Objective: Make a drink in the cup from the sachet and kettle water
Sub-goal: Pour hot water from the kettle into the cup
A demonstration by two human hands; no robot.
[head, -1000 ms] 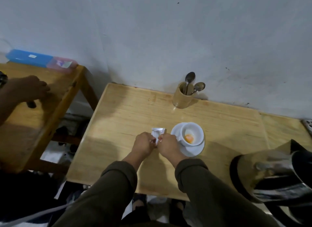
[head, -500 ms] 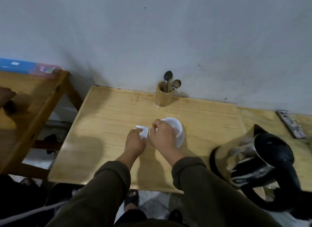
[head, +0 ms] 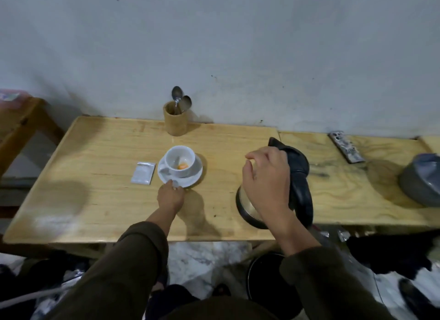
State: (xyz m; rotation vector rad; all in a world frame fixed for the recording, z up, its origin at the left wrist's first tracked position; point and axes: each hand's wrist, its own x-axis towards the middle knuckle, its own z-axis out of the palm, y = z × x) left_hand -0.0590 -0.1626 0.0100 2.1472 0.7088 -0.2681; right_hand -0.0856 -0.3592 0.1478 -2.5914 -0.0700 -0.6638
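A white cup (head: pixel 172 156) with orange powder at its bottom stands on a white saucer (head: pixel 196 174) on the wooden table (head: pixel 95 200). Flat on the table just left of the saucer lies the silver sachet (head: pixel 142 173). My left hand (head: pixel 170 197) pinches the saucer's near rim. To the right stands the steel kettle (head: pixel 300 176) with a black lid and handle. My right hand (head: pixel 266 181) hovers over the kettle, fingers spread, just left of the handle and not gripping it. It hides most of the kettle's body.
A wooden holder (head: pixel 175 122) with two spoons stands by the wall behind the cup. A remote (head: pixel 346 147) and a grey rounded object (head: pixel 421 182) lie on the right-hand table. Another wooden table (head: pixel 19 122) is at far left. A round black thing (head: pixel 264 278) sits on the floor below.
Both hands let go of the sachet, which now lies on the table. My left hand moved to the saucer's rim and my right hand swung right over the kettle. The view shifted right.
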